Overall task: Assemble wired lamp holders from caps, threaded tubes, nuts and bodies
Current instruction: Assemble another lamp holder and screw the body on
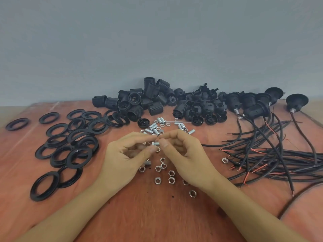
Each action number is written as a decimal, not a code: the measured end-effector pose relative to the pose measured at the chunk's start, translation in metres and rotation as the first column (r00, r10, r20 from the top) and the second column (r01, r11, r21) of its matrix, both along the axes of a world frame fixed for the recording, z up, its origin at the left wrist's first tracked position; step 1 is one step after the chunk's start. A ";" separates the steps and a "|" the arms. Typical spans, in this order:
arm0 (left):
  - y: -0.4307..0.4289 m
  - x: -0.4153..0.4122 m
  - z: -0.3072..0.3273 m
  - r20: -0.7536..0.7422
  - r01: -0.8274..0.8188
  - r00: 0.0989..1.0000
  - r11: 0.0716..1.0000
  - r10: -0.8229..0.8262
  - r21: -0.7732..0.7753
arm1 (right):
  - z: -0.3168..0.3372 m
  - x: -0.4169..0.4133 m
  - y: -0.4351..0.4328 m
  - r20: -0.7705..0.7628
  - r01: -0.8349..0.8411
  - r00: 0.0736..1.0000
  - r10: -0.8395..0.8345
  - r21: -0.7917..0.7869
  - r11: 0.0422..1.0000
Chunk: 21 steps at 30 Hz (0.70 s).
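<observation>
While pinching one short silver tube (156,143) from both sides, poised just above the table (157,215), near its middle. Left hand (129,151): thumb and forefinger closed on the tube's left end, other fingers curled under. Right hand (183,151): thumb and forefinger closed on the right end, other fingers curled likewise. Fingertips of the two nearly touching around the tube. Any nut on it: cannot tell, too blurred.

Under and in front of the hands, loose silver nuts (158,168) scattered flat on the table, one more off to the right beside the wire ends. Just beyond the fingertips, a small heap of tubes (153,127) mixed with a few more nuts. Farther back, against the grey wall (157,41), a pile of black ribbed bodies (139,102). To its right, touching it, a pile of black caps (204,109), with one cap apart in front of the bodies, near the tubes. Right of the caps, several wired holders (251,103) lying with black wires (279,154) trailing toward the near right, red and bare copper ends showing. One holder apart at far right. On the left, well apart from the hands, black rings (76,151) spread flat and overlapping.
</observation>
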<state>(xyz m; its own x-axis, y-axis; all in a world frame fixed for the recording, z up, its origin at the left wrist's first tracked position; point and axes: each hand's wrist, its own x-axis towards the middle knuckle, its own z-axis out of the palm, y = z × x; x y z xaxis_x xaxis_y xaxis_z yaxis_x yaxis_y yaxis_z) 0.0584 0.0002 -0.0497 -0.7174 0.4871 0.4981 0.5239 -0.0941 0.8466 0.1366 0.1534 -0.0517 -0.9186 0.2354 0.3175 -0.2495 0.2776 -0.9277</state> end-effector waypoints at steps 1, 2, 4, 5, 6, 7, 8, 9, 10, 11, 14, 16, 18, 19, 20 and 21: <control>0.000 -0.001 0.000 0.001 0.004 1.000 1.000 -0.004 -0.003 | 0.000 0.000 0.000 -0.001 -0.005 1.000 0.005 -0.005 1.000; 0.000 0.000 0.000 0.000 0.013 1.000 1.000 -0.013 -0.004 | 0.000 -0.001 0.000 -0.006 0.004 1.000 -0.004 0.008 1.000; -0.001 0.001 -0.002 -0.018 0.025 1.000 1.000 -0.026 -0.007 | 0.000 0.000 -0.001 0.003 0.028 1.000 -0.028 0.027 0.999; -0.001 0.001 -0.002 -0.030 0.025 0.999 1.000 -0.026 -0.009 | 0.001 0.000 -0.001 0.004 0.024 1.000 -0.024 0.023 0.999; -0.002 0.001 -0.002 -0.035 0.025 0.999 1.000 -0.026 -0.009 | 0.001 0.001 -0.001 -0.004 0.008 1.000 -0.007 0.009 1.000; -0.001 0.001 -0.002 -0.035 0.025 0.999 1.000 -0.025 -0.004 | 0.001 0.000 0.000 -0.013 -0.011 1.000 0.011 -0.006 1.000; -0.001 0.001 -0.002 -0.034 0.023 0.999 1.000 -0.023 -0.001 | 0.002 0.000 0.000 -0.018 -0.020 1.000 0.020 -0.007 1.000; -0.001 0.001 -0.001 -0.038 0.020 0.999 1.000 -0.020 -0.002 | 0.001 0.000 0.001 -0.022 -0.014 1.000 0.014 0.006 1.000; -0.001 0.001 -0.002 -0.045 0.016 0.999 1.000 -0.016 -0.008 | 0.001 0.000 0.001 -0.018 0.000 1.000 0.001 0.020 1.000; -0.001 0.001 -0.002 -0.053 0.015 0.999 1.000 -0.015 -0.010 | 0.001 0.000 0.001 -0.005 0.011 1.000 -0.011 0.018 1.000; -0.002 0.000 -0.002 -0.062 0.023 0.998 1.000 -0.023 0.000 | 0.003 0.001 0.003 -0.001 -0.034 0.999 0.034 0.007 0.999; -0.002 -0.001 -0.002 -0.083 0.029 0.996 1.000 -0.029 -0.012 | 0.001 0.000 0.003 -0.002 -0.041 0.999 0.041 0.040 0.998; -0.002 -0.002 -0.003 -0.094 0.034 0.995 0.999 -0.035 -0.012 | 0.000 0.000 0.002 0.007 -0.025 1.000 0.024 0.040 0.999; -0.002 -0.001 -0.003 -0.103 0.039 0.994 0.999 -0.039 -0.009 | 0.000 0.000 0.001 0.003 -0.024 1.000 0.024 0.030 0.999; -0.002 -0.002 -0.003 -0.112 0.035 0.993 0.999 -0.036 -0.006 | 0.001 0.000 0.002 -0.005 -0.033 0.999 0.033 0.029 0.999; -0.002 -0.002 -0.003 -0.121 0.026 0.992 1.000 -0.027 -0.007 | 0.001 0.000 0.003 -0.009 -0.037 0.999 0.037 0.035 0.999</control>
<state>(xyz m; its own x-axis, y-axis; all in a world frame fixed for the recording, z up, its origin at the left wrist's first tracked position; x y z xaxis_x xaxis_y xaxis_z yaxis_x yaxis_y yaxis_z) 0.0564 -0.0019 -0.0527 -0.6386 0.5077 0.5783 0.6203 -0.1052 0.7773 0.1367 0.1567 -0.0507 -0.9233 0.1897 0.3340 -0.2694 0.2999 -0.9151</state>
